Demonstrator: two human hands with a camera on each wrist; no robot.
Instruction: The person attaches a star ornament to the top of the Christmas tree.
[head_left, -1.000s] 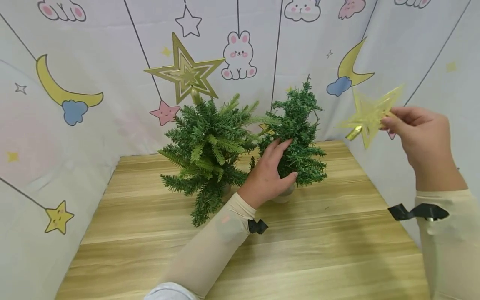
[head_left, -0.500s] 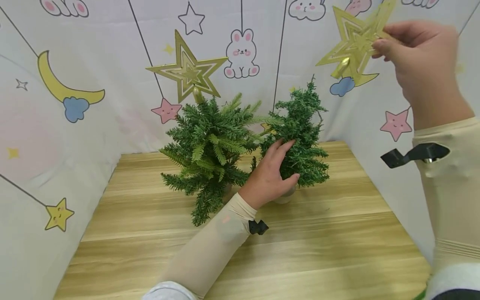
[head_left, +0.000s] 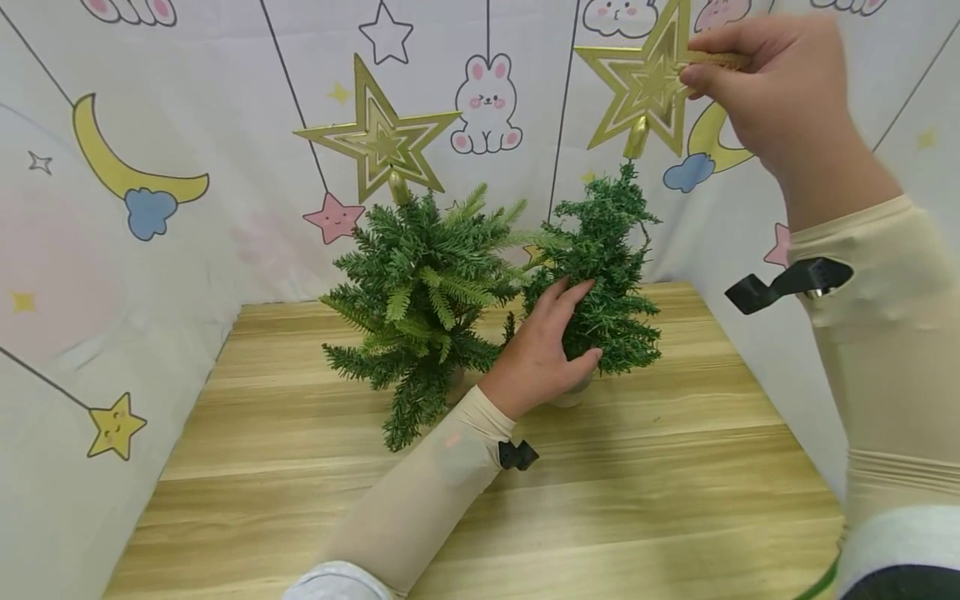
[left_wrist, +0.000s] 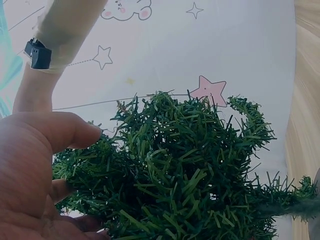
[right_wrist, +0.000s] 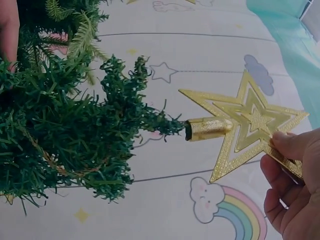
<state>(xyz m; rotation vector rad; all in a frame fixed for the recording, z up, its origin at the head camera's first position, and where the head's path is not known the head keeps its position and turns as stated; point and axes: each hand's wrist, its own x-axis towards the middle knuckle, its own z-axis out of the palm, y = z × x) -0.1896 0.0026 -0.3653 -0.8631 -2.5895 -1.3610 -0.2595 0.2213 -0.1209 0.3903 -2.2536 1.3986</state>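
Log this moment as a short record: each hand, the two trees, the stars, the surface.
left hand: grips the right tree low on its side
right hand: pinches one arm of the loose gold star
loose gold star: socket at the tip of the right tree, touching or just short of it
left tree: carries the mounted gold star on top
table: wooden, both trees stand on it
backdrop: cloth with moons, stars, rabbits
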